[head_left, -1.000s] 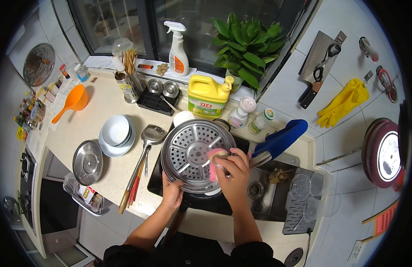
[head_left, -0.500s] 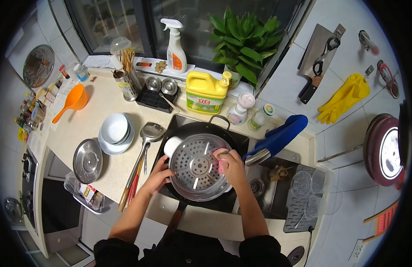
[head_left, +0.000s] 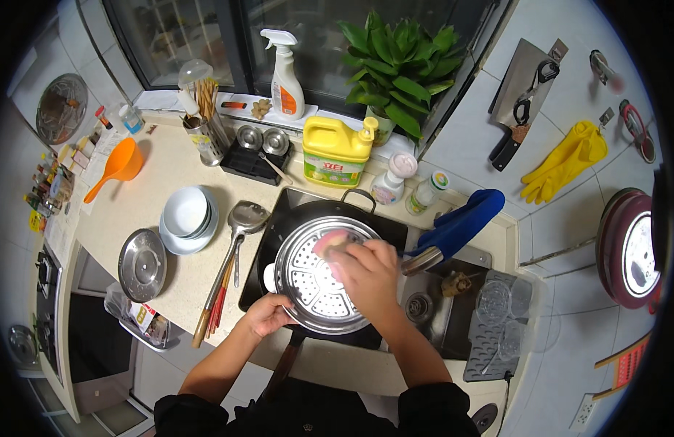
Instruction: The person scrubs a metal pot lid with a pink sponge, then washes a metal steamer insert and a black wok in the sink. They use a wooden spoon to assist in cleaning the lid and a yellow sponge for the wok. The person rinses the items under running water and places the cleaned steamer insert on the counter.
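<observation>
Scene: a kitchen counter seen from above, with a sink in the middle of the frame and a dark window along the top.
Steamer tray: a round, perforated metal steamer tray (head_left: 313, 280) sits at the centre of the frame, resting over a black pan (head_left: 315, 215) in the sink.
Left hand: the left hand (head_left: 266, 314) is just below centre, fingers curled around the tray's lower left rim, gripping it.
Right hand: the right hand (head_left: 370, 275) lies over the right half of the tray, fingers closed on a pink sponge (head_left: 330, 242) that presses on the tray's upper part.
Tap: a metal tap with a blue cover (head_left: 457, 226) reaches in from the right, just beside the right hand.
Left of the sink: a metal ladle (head_left: 244, 222), red chopsticks (head_left: 219, 306), stacked white bowls (head_left: 186, 216) and a metal lid (head_left: 142, 264) lie on the counter.
Upper centre: a yellow detergent jug (head_left: 337, 151), a spray bottle (head_left: 284, 69) and a green plant (head_left: 402, 65) stand by the window.
Upper right: yellow rubber gloves (head_left: 566, 162) and a cleaver (head_left: 517, 95) hang on the tiled wall.
Upper left: an orange scoop (head_left: 119, 166) lies on the counter.
</observation>
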The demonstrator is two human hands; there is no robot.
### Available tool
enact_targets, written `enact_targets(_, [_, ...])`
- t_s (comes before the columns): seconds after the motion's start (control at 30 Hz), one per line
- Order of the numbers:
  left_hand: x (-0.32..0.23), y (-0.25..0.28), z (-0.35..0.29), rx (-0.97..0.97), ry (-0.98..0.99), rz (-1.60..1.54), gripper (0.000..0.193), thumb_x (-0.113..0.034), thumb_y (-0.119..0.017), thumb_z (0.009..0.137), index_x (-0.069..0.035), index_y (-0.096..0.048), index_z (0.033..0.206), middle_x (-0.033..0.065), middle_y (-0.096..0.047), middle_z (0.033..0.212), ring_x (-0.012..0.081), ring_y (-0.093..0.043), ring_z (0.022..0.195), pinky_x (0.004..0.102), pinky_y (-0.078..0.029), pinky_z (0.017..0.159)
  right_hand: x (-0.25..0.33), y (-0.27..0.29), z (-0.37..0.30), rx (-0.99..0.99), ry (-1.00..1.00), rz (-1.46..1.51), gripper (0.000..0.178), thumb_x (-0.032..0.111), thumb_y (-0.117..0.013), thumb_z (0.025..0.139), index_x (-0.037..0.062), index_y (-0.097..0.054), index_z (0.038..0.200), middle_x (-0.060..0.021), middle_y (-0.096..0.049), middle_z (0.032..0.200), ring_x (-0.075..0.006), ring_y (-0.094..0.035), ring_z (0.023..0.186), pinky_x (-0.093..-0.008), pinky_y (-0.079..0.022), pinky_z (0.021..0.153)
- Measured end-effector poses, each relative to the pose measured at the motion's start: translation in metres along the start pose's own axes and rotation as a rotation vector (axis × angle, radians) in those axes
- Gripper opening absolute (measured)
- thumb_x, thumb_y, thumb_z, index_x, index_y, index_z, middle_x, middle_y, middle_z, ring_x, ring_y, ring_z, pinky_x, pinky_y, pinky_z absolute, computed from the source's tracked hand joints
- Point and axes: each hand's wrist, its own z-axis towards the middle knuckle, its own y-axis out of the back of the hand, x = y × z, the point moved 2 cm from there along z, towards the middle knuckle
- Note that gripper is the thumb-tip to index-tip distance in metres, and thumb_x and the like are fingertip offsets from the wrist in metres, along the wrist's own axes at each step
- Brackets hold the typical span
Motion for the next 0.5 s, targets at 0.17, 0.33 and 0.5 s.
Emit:
enact_targets(0.17, [0.017,-0.004,0.007,0.060,-0.028,-0.046,0.043,0.007,-0.047,0.075,0.009,-0.045,0.117,0.0192,-0.055,0.114,0.0344,-0.055,0.105,0.0543,-0.045,0.090,-0.023,-0.057,-0.014,0.275,-0.272,-0.188,0.025,0.011,-0.061,0.074,0.0143,-0.062,0.098,-0.0061,-0.057,0.092,-0.0251,-0.061,0.072,-0.0352,-0.052,0.059])
enact_targets(0.33, [0.031,0.016,0.021,0.108,-0.105,-0.049,0.036,0.008,-0.047,0.075,0.010,-0.049,0.111,0.0187,-0.058,0.107,0.0317,-0.059,0.097,0.0531,-0.048,0.087,-0.012,-0.101,-0.027,0.309,-0.092,-0.009,0.025,0.007,-0.058,0.074,0.0095,-0.060,0.099,-0.0082,-0.054,0.099,-0.0258,-0.061,0.074,-0.0361,-0.052,0.060])
enact_targets(0.5, [0.029,0.001,0.014,0.059,-0.176,-0.033,0.040,0.010,-0.048,0.073,0.003,-0.048,0.113,0.0143,-0.058,0.103,0.0278,-0.062,0.088,0.0492,-0.055,0.077,0.016,-0.103,-0.043,0.519,0.089,0.009,0.028,0.010,-0.061,0.069,0.0158,-0.061,0.097,-0.0058,-0.051,0.093,-0.0217,-0.062,0.078,-0.0327,-0.051,0.059])
